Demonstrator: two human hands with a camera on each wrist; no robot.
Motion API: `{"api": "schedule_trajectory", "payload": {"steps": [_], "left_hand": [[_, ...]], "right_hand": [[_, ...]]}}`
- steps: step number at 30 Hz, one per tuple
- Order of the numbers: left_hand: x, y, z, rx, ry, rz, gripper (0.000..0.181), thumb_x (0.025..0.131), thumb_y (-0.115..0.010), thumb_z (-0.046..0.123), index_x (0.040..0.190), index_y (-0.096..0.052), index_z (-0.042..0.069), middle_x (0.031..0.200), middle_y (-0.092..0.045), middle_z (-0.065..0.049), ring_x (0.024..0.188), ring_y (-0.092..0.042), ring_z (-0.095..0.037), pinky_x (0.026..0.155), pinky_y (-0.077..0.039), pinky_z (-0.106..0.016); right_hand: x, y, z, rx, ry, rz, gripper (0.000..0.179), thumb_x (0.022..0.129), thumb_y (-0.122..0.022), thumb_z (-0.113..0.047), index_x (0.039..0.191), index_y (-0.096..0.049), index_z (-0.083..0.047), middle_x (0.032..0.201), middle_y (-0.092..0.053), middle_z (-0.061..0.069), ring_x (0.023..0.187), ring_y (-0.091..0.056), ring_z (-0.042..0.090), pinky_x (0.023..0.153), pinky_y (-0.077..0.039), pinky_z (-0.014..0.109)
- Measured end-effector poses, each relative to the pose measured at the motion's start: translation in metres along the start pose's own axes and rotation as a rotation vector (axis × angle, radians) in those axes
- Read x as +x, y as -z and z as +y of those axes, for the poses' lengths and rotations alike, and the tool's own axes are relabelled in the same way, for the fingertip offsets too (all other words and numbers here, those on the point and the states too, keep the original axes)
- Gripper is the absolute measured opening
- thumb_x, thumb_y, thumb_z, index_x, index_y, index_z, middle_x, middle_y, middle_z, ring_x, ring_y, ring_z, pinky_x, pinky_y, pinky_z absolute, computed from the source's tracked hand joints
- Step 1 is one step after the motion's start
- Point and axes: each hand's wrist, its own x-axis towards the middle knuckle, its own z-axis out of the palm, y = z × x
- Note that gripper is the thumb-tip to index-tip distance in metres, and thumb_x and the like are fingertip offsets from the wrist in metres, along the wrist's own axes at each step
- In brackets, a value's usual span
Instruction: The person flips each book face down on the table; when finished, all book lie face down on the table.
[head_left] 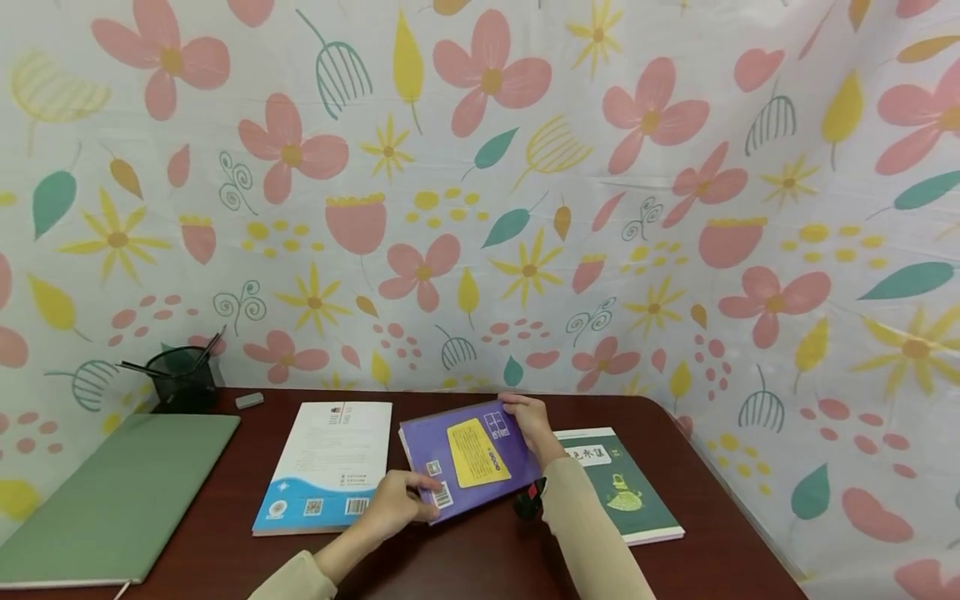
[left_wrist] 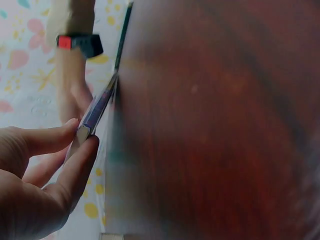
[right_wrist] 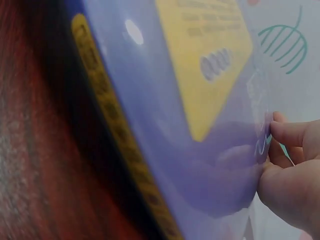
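Observation:
A purple book (head_left: 480,450) with a yellow panel on its cover is held between both hands, tilted in the head view. My left hand (head_left: 395,502) pinches its lower left corner. In the left wrist view, the left thumb and fingers (left_wrist: 82,165) grip the edge of the book (left_wrist: 93,116), seen nearly side-on and raised from the table. At the upper right corner, my right hand (head_left: 531,421) holds the far edge. The right wrist view shows the glossy purple cover (right_wrist: 150,100) up close, with the right hand (right_wrist: 292,167) pinching its end.
On the dark red table (head_left: 450,567), a white and blue book (head_left: 337,458) lies left. A dark green book (head_left: 637,500) lies right, partly behind the right forearm. Farther left are a green notebook (head_left: 120,492), a black mesh pen holder (head_left: 183,383) and a grey eraser (head_left: 249,400).

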Motion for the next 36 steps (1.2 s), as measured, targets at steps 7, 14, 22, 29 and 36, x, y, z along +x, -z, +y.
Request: {"api": "schedule_trajectory", "payload": {"steps": [7,14,22,29,36], "left_hand": [[-0.003,-0.008,-0.003,-0.052,0.034,-0.03,0.035,0.069,-0.07,-0.014,0.104,-0.067,-0.015,0.09,-0.067,-0.018,0.068,-0.064,-0.011,0.066,-0.061,-0.026],[-0.004,-0.014,-0.008,-0.095,0.059,-0.079,0.035,0.073,-0.07,-0.014,0.107,-0.065,-0.018,0.094,-0.058,-0.021,0.071,-0.069,-0.017,0.068,-0.063,-0.034],[-0.003,-0.012,-0.01,-0.043,0.073,-0.117,0.033,0.074,-0.073,-0.01,0.106,-0.066,-0.011,0.075,-0.062,-0.012,0.062,-0.067,-0.016,0.061,-0.062,-0.035],[-0.003,-0.01,-0.009,-0.006,0.064,-0.177,0.029,0.075,-0.076,-0.006,0.102,-0.066,-0.008,0.062,-0.064,-0.011,0.051,-0.063,-0.012,0.052,-0.06,-0.035],[-0.001,-0.009,-0.012,0.0,0.069,-0.22,0.031,0.076,-0.075,-0.005,0.103,-0.06,-0.006,0.059,-0.06,-0.007,0.045,-0.06,-0.009,0.048,-0.059,-0.033]], "right_hand": [[0.001,-0.003,0.013,-0.053,-0.007,-0.009,0.034,0.09,-0.061,-0.003,0.123,-0.067,-0.004,0.13,-0.063,0.02,0.105,-0.065,0.022,0.08,-0.054,0.024],[0.002,-0.003,0.026,-0.108,0.007,-0.012,0.033,0.089,-0.063,-0.002,0.121,-0.069,-0.004,0.127,-0.063,0.023,0.096,-0.066,0.023,0.069,-0.053,0.024],[0.001,-0.011,0.028,-0.173,0.065,0.037,0.03,0.089,-0.065,-0.004,0.118,-0.071,-0.006,0.124,-0.064,0.022,0.093,-0.066,0.025,0.067,-0.051,0.024],[-0.003,-0.009,0.03,-0.189,0.082,0.045,0.03,0.09,-0.065,-0.004,0.119,-0.07,-0.006,0.13,-0.063,0.02,0.104,-0.066,0.028,0.077,-0.054,0.028],[-0.002,-0.006,0.032,-0.157,0.073,0.019,0.031,0.091,-0.065,-0.005,0.122,-0.068,-0.006,0.128,-0.064,0.02,0.103,-0.066,0.028,0.076,-0.054,0.028]]}}
